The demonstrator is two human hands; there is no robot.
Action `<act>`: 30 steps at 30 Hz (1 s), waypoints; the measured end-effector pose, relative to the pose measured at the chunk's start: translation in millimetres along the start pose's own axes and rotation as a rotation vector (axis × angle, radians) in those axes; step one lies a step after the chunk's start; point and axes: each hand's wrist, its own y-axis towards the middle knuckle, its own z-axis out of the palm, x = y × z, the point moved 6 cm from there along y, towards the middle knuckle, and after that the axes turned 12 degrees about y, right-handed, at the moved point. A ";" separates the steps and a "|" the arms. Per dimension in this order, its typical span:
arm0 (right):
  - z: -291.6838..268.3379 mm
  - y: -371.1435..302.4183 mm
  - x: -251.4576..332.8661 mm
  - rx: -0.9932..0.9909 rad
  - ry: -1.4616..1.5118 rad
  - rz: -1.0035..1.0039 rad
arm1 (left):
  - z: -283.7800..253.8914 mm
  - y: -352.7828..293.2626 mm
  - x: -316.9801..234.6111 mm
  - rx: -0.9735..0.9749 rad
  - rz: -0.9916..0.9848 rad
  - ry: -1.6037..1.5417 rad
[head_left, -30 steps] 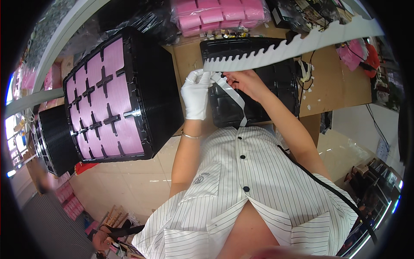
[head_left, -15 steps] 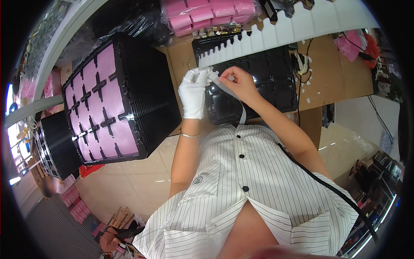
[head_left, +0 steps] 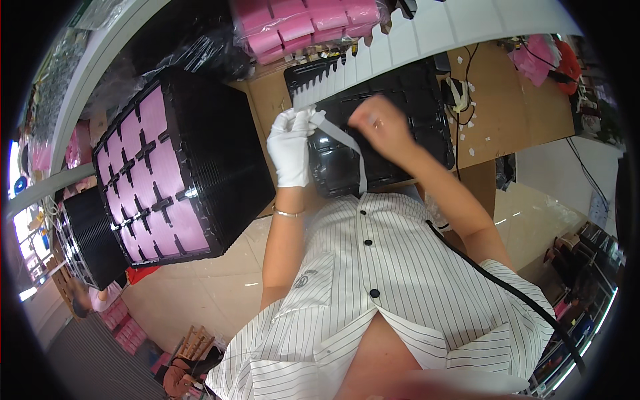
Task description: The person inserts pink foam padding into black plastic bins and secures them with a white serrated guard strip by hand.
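Big stack of black trays (head_left: 230, 153) on my left, pink sheets (head_left: 167, 172) inside, another black tray (head_left: 433, 120) on the table (head_left: 513, 100), bagged pink pads (head_left: 293, 27) beyond, bare right hand (head_left: 387, 130) curled above, too blurred to tell its hold, gloved left hand (head_left: 290, 150) pinching a toothed white strip (head_left: 400, 53)

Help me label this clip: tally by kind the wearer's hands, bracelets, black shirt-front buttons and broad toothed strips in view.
Gloved left hand: 1
Bare right hand: 1
Broad toothed white strip: 1
Bracelet: 1
Black shirt-front buttons: 3
Total: 7
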 end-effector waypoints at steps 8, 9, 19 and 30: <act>-140.4 -16.5 -225.5 -0.137 -0.387 0.550 | 11.6 -3.5 -3.9 0.087 -0.020 0.000; -137.4 -12.9 -233.2 -0.121 -0.392 0.425 | 12.4 -6.1 -4.4 0.087 -0.030 0.012; -129.6 -13.1 -248.7 -0.066 -0.539 0.176 | 10.1 -4.6 -2.0 0.066 -0.055 -0.038; -118.0 -22.3 -202.5 0.035 -0.478 0.208 | 10.5 -10.6 0.8 0.086 -0.054 -0.061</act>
